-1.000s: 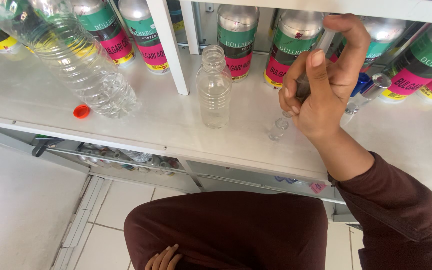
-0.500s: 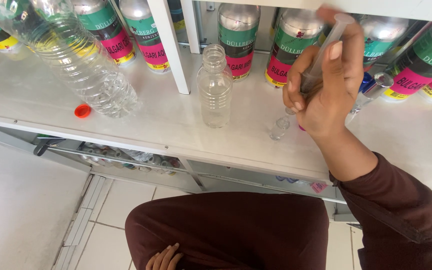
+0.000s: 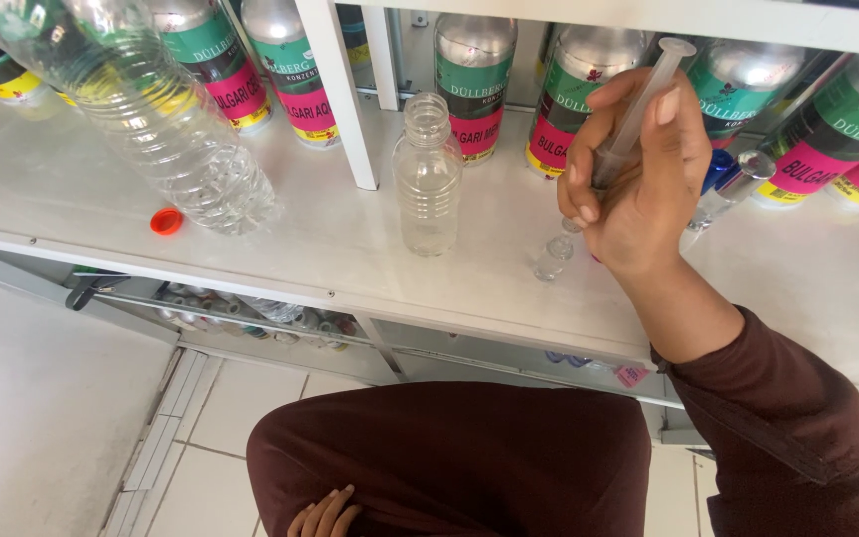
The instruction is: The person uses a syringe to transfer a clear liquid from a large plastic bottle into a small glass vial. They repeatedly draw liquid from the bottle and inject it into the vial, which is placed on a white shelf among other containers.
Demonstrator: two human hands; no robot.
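My right hand (image 3: 638, 179) is closed around a clear plastic syringe (image 3: 648, 94), its plunger end pointing up and its tip down over a tiny clear glass vial (image 3: 553, 259) standing on the white shelf (image 3: 300, 249). A small uncapped clear plastic bottle (image 3: 428, 179) stands upright left of the vial. My left hand (image 3: 325, 514) rests on my lap in dark maroon cloth, fingers loosely spread, holding nothing.
A large clear plastic bottle (image 3: 151, 119) lies tilted at the left with a red cap (image 3: 166, 221) beside it. Silver bottles with green and pink labels (image 3: 473, 89) line the back of the shelf. A white upright divider (image 3: 342, 94) stands behind the small bottle. Tiled floor below.
My right hand has turned and closed more firmly around the syringe, raising its plunger end upright above the vial. The bottles and my left hand stayed put.
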